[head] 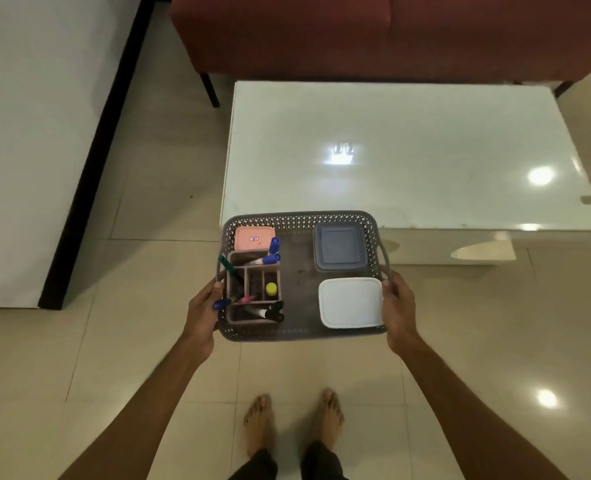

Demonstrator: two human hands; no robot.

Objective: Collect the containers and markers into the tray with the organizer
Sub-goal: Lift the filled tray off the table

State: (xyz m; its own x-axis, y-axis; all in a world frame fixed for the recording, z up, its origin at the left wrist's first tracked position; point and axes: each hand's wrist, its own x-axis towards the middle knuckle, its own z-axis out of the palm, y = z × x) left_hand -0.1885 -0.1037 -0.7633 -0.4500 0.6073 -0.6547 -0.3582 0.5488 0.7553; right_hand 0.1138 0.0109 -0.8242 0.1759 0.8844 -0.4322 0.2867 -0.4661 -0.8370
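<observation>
I hold a grey perforated tray [301, 219] in the air above the floor, just in front of the low white table [408, 150]. My left hand [202, 313] grips its left handle and my right hand [399, 313] grips its right handle. In the tray's left half stands a brown organizer [252, 282] with several markers [269, 259] and a yellow-capped item [271, 288] in its compartments. A pink container [254, 237] lies behind the organizer. A grey lidded container [339, 247] sits at the tray's back right, a white lidded container [351, 303] at its front right.
A dark red sofa [356, 32] stands behind the table. A white panel with a black edge [27, 133] runs along the left. Beige floor tiles [114, 358] surround me, and my bare feet [294, 420] are below the tray.
</observation>
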